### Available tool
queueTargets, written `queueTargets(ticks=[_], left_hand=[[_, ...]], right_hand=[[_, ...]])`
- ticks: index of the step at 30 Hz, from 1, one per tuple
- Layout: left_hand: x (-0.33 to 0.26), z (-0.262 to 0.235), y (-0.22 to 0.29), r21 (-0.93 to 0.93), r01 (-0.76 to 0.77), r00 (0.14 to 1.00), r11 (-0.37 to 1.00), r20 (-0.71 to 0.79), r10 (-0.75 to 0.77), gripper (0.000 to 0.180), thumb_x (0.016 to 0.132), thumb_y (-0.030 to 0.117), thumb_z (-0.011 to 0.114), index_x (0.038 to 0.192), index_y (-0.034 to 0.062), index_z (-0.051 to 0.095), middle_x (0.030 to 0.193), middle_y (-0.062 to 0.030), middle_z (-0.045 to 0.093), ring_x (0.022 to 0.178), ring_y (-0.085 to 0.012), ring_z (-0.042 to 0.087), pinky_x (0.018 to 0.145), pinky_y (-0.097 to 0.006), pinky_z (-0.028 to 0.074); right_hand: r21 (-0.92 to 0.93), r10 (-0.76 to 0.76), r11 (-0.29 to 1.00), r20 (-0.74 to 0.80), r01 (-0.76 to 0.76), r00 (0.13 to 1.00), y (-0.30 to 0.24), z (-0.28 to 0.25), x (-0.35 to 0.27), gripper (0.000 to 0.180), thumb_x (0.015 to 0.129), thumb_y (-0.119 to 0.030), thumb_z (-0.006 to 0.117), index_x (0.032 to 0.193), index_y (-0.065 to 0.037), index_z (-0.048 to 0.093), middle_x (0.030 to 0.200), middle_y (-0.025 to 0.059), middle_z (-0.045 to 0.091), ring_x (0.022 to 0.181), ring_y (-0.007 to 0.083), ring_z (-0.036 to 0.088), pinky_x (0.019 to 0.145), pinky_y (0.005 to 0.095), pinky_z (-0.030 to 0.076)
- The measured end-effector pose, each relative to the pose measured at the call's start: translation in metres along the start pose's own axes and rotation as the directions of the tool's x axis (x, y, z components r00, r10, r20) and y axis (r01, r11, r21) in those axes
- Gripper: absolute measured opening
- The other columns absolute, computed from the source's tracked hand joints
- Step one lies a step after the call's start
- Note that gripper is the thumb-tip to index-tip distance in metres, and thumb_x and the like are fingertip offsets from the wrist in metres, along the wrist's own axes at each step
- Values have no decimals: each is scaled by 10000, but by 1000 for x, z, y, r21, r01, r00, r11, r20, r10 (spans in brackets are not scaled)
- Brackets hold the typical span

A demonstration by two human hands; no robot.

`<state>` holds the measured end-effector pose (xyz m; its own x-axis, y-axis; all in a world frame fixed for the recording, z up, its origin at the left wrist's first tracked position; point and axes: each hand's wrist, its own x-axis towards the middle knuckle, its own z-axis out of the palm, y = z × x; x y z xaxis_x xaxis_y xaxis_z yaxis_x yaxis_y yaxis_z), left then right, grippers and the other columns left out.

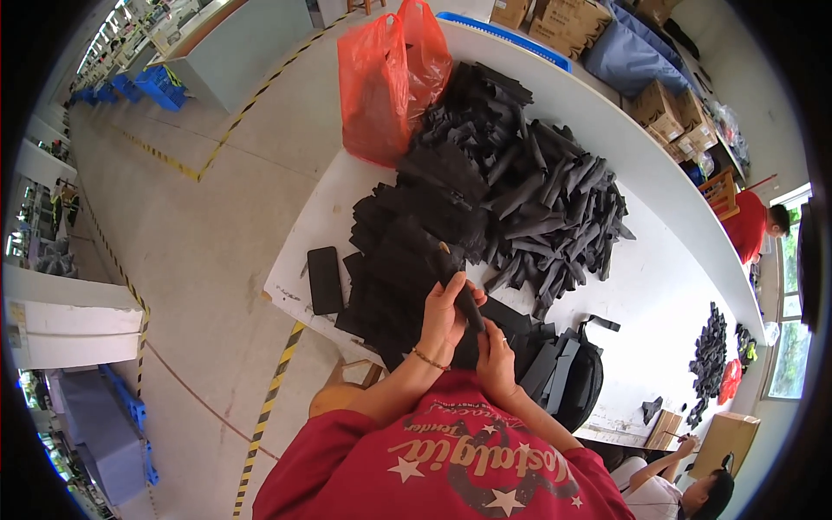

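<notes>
My left hand (445,314) grips a narrow black fabric piece (465,299) upright near the table's front edge, a thin wooden stick poking out above it. My right hand (497,354) pinches the lower end of the same piece. Both hands hover over a flat stack of black fabric pieces (394,269). Behind it a big heap of rolled black pieces (542,199) covers the middle of the white table (646,277). A black bag-like bundle (568,373) lies to the right of my hands.
A red plastic bag (390,78) stands at the table's far left end. A single flat black piece (324,279) lies by the front left corner. Cardboard boxes (672,108) line the far side. Other people sit at the right and lower right. Yellow-black tape marks the floor.
</notes>
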<state>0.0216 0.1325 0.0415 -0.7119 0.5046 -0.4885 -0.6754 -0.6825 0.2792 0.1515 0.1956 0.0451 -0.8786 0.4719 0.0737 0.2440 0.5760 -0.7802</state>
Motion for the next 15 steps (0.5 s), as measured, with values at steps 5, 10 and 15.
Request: queueTargets(ticks=[5, 10, 15], left_hand=[[5, 16, 14, 111, -89, 993, 990, -62, 97, 144, 872, 154, 683, 864, 44, 590, 739, -82, 625, 597, -172, 601, 558, -324, 511], [20, 16, 33, 271, -207, 957, 940, -144, 253, 159, 855, 133, 702, 845, 25, 586, 663, -84, 611, 469, -120, 530, 399, -202, 372], [22, 10, 27, 237, -142, 985, 961, -66, 162, 189, 879, 185, 671, 853, 23, 577, 677, -80, 609, 460, -105, 501, 393, -205, 342]], right_hand=[[7, -90, 996, 33, 90, 995, 12, -2, -11, 220, 907, -27, 549, 1121, 20, 565, 804, 213, 613, 705, 357, 624, 631, 366, 493], [89, 29, 995, 190, -46, 981, 9, -24, -23, 206, 904, -44, 567, 1097, 24, 581, 792, 190, 617, 698, 299, 628, 628, 338, 497], [81, 113, 986, 308, -144, 945, 1, -65, -35, 213, 904, -57, 570, 1101, 18, 589, 844, 214, 649, 767, 317, 670, 669, 339, 512]])
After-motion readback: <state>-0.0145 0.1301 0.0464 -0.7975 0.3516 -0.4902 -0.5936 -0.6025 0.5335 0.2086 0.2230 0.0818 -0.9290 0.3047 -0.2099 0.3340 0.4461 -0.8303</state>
